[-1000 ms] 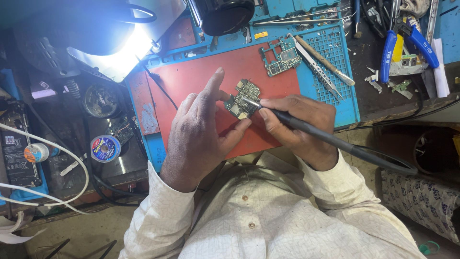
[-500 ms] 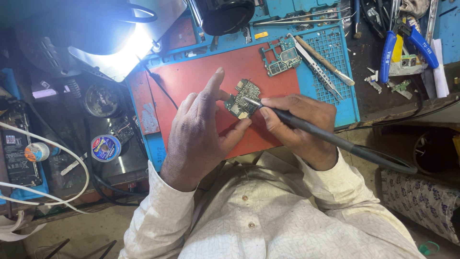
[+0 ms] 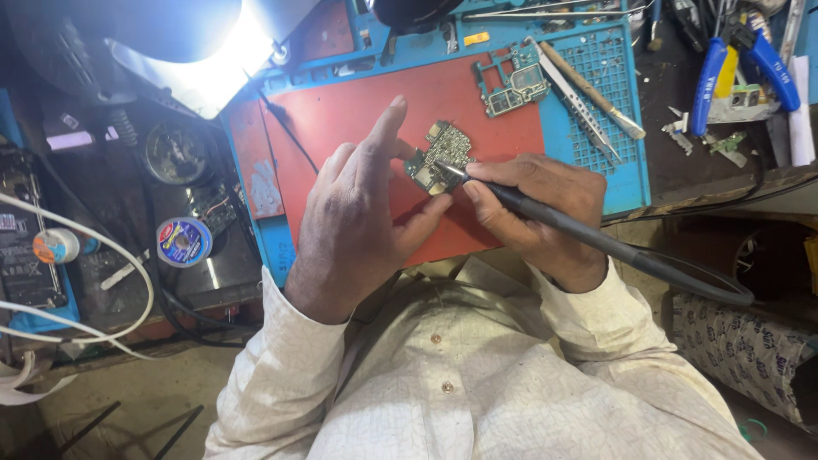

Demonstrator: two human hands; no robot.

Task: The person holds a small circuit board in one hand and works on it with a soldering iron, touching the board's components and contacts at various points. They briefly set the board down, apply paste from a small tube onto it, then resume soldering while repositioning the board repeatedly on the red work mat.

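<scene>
Red silicone work mat (image 3: 358, 111), framed by a blue tray (image 3: 635, 170), lay on the table under a glaring lamp (image 3: 200, 60) whose light washed out the upper left. A small green circuit board (image 3: 439, 158) sat at the mat's middle. The left hand (image 3: 362, 226) steadied it, index finger raised, thumb pressed near the board's lower edge; how the other fingers met the board was hidden behind the hand itself. The right hand (image 3: 537, 209) was closed around a black soldering iron (image 3: 588, 238), its metal tip resting on the board's right side. The two hands stood close, nearly touching at the board. The iron's cord ran off right and down, lost in shadow.

A second, larger circuit board (image 3: 511, 81) lay at the mat's upper right corner. Just beside it, on the tray's grid, lay tweezers (image 3: 579, 106) and a wood-handled tool (image 3: 592, 89), crossing near their tips. Blue-handled pliers (image 3: 741, 60) lay farther right, partly cut by the frame's top edge. Small parts near them were too fine to identify.

Left of the mat the table was dark and cluttered: a solder wick spool (image 3: 181, 241), a round tin (image 3: 175, 153), white cables (image 3: 77, 255). A dark round object at top centre was cut off. The person's cream shirt (image 3: 460, 375) filled the lower frame.
</scene>
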